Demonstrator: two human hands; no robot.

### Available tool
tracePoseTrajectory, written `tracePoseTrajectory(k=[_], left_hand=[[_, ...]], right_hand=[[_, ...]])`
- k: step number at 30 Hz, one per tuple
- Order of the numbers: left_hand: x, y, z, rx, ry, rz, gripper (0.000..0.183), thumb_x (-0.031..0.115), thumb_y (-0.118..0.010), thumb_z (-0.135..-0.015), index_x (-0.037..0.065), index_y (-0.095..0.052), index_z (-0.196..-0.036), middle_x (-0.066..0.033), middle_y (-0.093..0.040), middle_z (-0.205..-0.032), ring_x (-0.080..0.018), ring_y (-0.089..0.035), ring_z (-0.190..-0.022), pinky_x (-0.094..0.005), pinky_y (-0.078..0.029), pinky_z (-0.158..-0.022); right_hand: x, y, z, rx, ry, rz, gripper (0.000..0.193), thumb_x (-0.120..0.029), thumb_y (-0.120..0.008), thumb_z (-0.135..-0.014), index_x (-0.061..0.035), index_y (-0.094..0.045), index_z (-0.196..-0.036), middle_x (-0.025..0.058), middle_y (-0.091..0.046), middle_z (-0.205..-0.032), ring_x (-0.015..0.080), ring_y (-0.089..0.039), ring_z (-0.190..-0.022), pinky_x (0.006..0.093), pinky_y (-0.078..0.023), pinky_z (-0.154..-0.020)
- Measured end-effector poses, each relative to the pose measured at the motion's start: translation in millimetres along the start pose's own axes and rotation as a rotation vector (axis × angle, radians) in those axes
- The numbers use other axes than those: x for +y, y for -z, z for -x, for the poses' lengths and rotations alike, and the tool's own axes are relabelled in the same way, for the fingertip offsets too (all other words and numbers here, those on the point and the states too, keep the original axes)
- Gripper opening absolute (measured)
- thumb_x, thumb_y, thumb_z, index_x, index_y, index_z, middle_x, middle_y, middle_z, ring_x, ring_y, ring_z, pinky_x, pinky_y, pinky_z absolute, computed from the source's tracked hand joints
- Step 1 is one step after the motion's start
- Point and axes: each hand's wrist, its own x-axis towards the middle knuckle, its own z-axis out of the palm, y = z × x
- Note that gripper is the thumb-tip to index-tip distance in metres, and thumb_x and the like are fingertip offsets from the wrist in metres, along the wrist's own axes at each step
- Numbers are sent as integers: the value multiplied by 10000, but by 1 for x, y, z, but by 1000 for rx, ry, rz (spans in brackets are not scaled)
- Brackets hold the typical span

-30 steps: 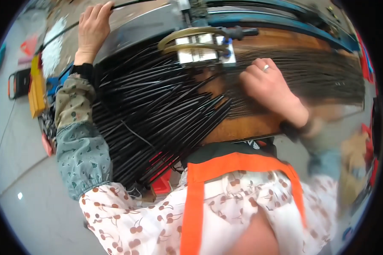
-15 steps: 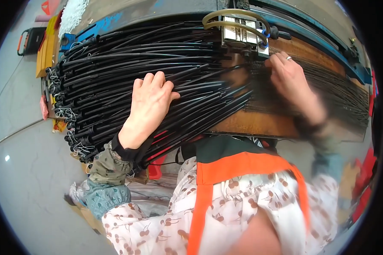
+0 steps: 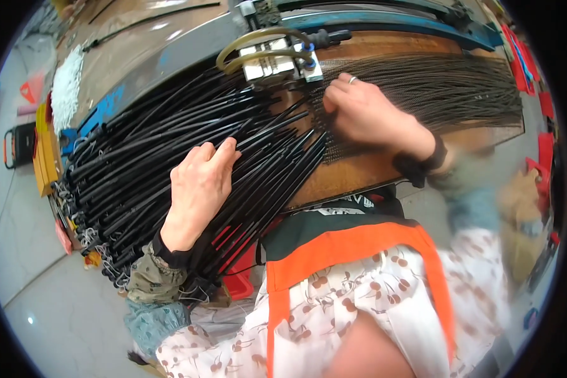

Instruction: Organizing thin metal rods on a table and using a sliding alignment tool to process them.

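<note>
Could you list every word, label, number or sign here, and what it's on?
Black cloth by the brown board's near edge: white lettering, small and distorted; I won't copy it out.
Black cables: no text I can make out.
Silver machine block: no readable text.

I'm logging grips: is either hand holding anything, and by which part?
It cannot be told: the left hand lies over the black tubes, any grip hidden; the right hand is curled at the thin dark strands, any hold there blurred.
</note>
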Motion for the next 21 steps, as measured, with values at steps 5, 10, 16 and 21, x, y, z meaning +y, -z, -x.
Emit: tracePoseTrajectory(k=[5,10,16,21], left_hand=[[-1,1,-8,-46,-26,68,204,117,-709,-881,102,-659,-1077,-73,-502,-692,-262,-571,-639,-391,-470,-551],[12,9,-16,-43,-63,136,220,82,-706,-876,76,-672,-1093,-88,-476,-690,-272,-548,-626,-394,-455,-549],[26,20,-24,-29,-118,83,263,91,-717,-878,68,-679,-1137,-74,-463,-695,-247,-522,-610,-378,-442,-538],[36,27,-40,-49,-192,61,294,107,-725,-878,70,-675,-1165,-81,-476,-698,-250,-528,-617,-383,-441,-532]], right_hand=[[-19,-3,0,219,-25,-266,348,1,-607,-794,-37,-640,-1139,112,-585,-806,311,-603,-750,392,-513,-685],[-23,-8,13,225,-109,-271,306,-243,-659,-934,-85,-676,-1195,104,-611,-793,299,-620,-759,382,-510,-686],[-24,-6,20,324,-149,-361,377,-352,-647,-937,-95,-676,-1212,119,-682,-863,282,-653,-770,371,-519,-671],[-28,15,32,391,-70,26,482,-374,-702,-857,-131,-654,-1270,61,-595,-734,239,-607,-680,329,-506,-573]])
